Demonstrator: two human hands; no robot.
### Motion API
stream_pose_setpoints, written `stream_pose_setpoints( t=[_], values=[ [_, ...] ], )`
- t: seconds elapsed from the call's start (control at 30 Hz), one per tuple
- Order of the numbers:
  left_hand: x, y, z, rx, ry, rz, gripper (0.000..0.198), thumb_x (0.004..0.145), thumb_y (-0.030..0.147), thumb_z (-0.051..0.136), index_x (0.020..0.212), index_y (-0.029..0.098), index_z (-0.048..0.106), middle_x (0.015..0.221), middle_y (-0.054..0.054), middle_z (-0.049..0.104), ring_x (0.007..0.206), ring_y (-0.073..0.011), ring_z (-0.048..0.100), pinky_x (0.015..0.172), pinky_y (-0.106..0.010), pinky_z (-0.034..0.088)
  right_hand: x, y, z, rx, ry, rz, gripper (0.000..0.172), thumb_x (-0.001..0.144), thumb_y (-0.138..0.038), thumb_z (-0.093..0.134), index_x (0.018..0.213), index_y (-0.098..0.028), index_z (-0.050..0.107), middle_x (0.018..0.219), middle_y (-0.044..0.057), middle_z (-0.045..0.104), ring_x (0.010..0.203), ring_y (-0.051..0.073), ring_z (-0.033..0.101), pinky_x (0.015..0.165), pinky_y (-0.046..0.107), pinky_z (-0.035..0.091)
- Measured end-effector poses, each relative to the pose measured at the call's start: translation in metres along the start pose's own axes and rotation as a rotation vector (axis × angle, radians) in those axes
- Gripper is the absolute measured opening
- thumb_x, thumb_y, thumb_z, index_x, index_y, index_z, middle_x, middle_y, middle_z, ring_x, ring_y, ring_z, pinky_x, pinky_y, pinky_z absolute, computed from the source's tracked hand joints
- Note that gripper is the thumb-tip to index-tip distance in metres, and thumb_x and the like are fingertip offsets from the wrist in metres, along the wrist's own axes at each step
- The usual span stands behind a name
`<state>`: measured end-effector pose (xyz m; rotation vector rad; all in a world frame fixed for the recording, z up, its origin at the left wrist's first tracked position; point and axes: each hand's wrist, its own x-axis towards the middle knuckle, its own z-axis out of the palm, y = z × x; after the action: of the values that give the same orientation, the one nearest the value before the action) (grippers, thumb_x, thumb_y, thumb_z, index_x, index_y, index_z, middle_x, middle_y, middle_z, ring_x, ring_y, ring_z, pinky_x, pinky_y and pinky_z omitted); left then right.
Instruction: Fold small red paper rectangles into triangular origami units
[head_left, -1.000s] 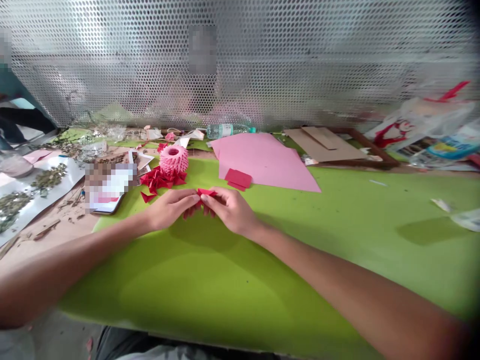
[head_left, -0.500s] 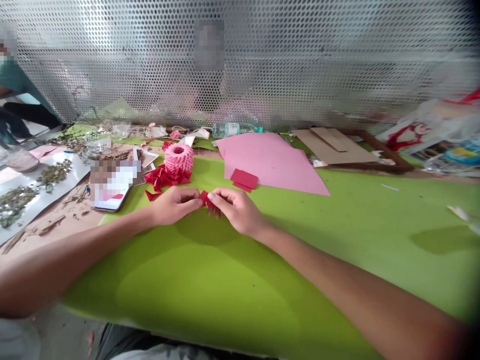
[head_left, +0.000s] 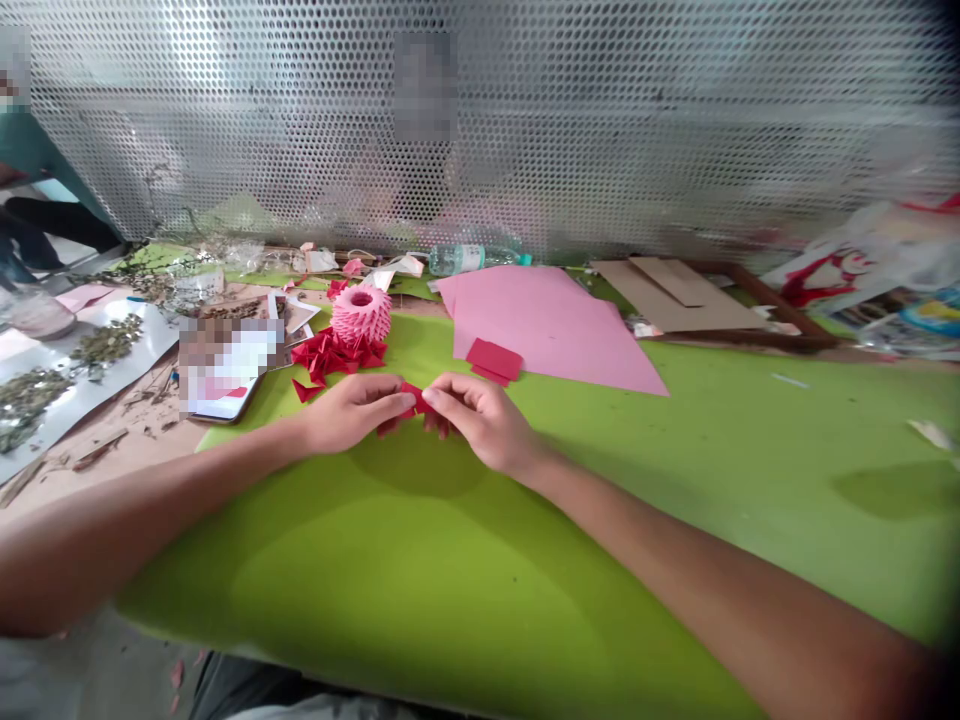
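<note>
Between my two hands is a small piece of red paper (head_left: 418, 397), partly hidden by the fingers. My left hand (head_left: 358, 412) pinches its left side between thumb and fingers. On its right side, my right hand (head_left: 482, 420) grips it the same way. Just beyond my left hand lies a heap of folded red paper triangles (head_left: 334, 355), one of them a little apart at the front. A ring-shaped pink folded-paper piece (head_left: 361, 316) stands behind the heap. Red paper rectangles (head_left: 494, 360) lie stacked on the near edge of a large pink sheet (head_left: 559, 335).
A phone (head_left: 229, 385) lies left on the green table (head_left: 450, 600), near dried leaves (head_left: 109, 345) on white paper. A clear bottle (head_left: 469, 259) and scraps line the perforated metal wall (head_left: 525, 120). Cardboard (head_left: 679, 295) is back right. A person (head_left: 45, 170) is at the far left.
Both hands have shifted slightly on the red paper, the fingers closing in over it. The whole view has moved a little; the other things on the table lie as before.
</note>
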<state>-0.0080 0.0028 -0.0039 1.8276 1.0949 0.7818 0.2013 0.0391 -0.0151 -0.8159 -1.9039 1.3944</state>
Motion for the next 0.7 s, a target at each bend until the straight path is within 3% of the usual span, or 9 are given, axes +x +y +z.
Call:
stream_pose_setpoints(
  t=[0.07, 0.1, 0.17, 0.27, 0.4, 0.47, 0.57, 0.63, 0.7],
  values=[
    [-0.002, -0.003, -0.004, 0.046, 0.044, 0.11, 0.028, 0.092, 0.032, 0.051, 0.113, 0.014, 0.057, 0.084, -0.003, 0.064, 0.071, -0.0148, 0.059, 0.062, -0.026, 0.049, 0.001, 0.0, -0.001, 0.063, -0.001, 0.011, 0.031, 0.091, -0.047, 0.061, 0.08, -0.018, 0.064, 0.068, 0.001, 0.067, 0.057, 0.012, 0.058, 0.056, 0.024, 0.046],
    [-0.002, -0.005, -0.007, 0.094, 0.056, 0.195, 0.041, 0.089, 0.027, 0.053, 0.127, 0.014, 0.05, 0.094, -0.006, 0.066, 0.075, -0.0153, 0.061, 0.065, -0.027, 0.051, 0.001, 0.0, -0.002, 0.098, 0.0, 0.02, 0.032, 0.09, -0.048, 0.062, 0.08, -0.018, 0.064, 0.067, 0.0, 0.067, 0.056, 0.011, 0.058, 0.055, 0.024, 0.046],
    [-0.002, -0.009, -0.013, 0.21, 0.087, 0.363, 0.052, 0.086, 0.021, 0.053, 0.137, 0.014, 0.045, 0.11, -0.011, 0.067, 0.077, -0.0149, 0.064, 0.069, -0.028, 0.053, 0.002, 0.0, -0.003, 0.149, 0.001, 0.049, 0.034, 0.088, -0.05, 0.065, 0.076, -0.018, 0.063, 0.064, 0.0, 0.066, 0.054, 0.01, 0.056, 0.054, 0.024, 0.044],
    [0.001, -0.014, -0.02, 0.465, 0.159, 0.533, 0.037, 0.089, 0.019, 0.058, 0.126, 0.016, 0.059, 0.112, -0.011, 0.069, 0.085, -0.0155, 0.067, 0.076, -0.027, 0.055, 0.004, 0.0, -0.005, 0.18, -0.041, 0.084, 0.038, 0.086, -0.053, 0.066, 0.074, -0.018, 0.062, 0.063, 0.0, 0.066, 0.053, 0.01, 0.055, 0.053, 0.024, 0.043],
    [0.004, -0.016, -0.02, 0.716, 0.266, 0.736, 0.012, 0.094, 0.027, 0.064, 0.1, 0.019, 0.071, 0.091, -0.005, 0.075, 0.081, -0.0149, 0.07, 0.077, -0.026, 0.053, 0.004, 0.002, -0.005, 0.124, -0.094, 0.083, 0.041, 0.087, -0.057, 0.065, 0.074, -0.018, 0.062, 0.064, 0.0, 0.066, 0.054, 0.01, 0.056, 0.054, 0.024, 0.043],
    [0.003, -0.014, -0.019, 0.773, 0.351, 0.763, 0.011, 0.093, 0.027, 0.065, 0.09, 0.018, 0.07, 0.082, -0.003, 0.075, 0.072, -0.014, 0.069, 0.073, -0.026, 0.052, 0.004, 0.002, -0.004, 0.096, -0.084, 0.076, 0.042, 0.088, -0.057, 0.063, 0.075, -0.018, 0.06, 0.064, 0.0, 0.065, 0.055, 0.01, 0.056, 0.054, 0.023, 0.043],
    [0.001, -0.01, -0.016, 0.781, 0.448, 0.688, 0.018, 0.094, 0.028, 0.062, 0.081, 0.016, 0.065, 0.074, -0.003, 0.072, 0.064, -0.0132, 0.065, 0.063, -0.024, 0.048, 0.004, 0.001, -0.002, 0.085, -0.039, 0.044, 0.038, 0.09, -0.056, 0.062, 0.083, -0.018, 0.061, 0.071, 0.0, 0.066, 0.057, 0.01, 0.058, 0.054, 0.023, 0.044],
    [0.0, -0.008, -0.015, 0.797, 0.419, 0.617, 0.022, 0.096, 0.031, 0.057, 0.082, 0.015, 0.064, 0.073, -0.003, 0.069, 0.062, -0.0129, 0.062, 0.058, -0.023, 0.045, 0.003, 0.0, -0.001, 0.088, -0.032, 0.009, 0.035, 0.09, -0.053, 0.063, 0.086, -0.018, 0.061, 0.074, 0.001, 0.066, 0.059, 0.01, 0.058, 0.056, 0.024, 0.046],
    [0.0, -0.007, -0.016, 0.827, 0.304, 0.558, 0.027, 0.1, 0.033, 0.049, 0.088, 0.015, 0.064, 0.076, -0.004, 0.068, 0.063, -0.0133, 0.062, 0.057, -0.023, 0.044, 0.002, 0.0, 0.0, 0.08, -0.058, -0.018, 0.032, 0.092, -0.049, 0.062, 0.086, -0.018, 0.062, 0.074, 0.001, 0.066, 0.059, 0.011, 0.059, 0.057, 0.024, 0.048]
  ],
)
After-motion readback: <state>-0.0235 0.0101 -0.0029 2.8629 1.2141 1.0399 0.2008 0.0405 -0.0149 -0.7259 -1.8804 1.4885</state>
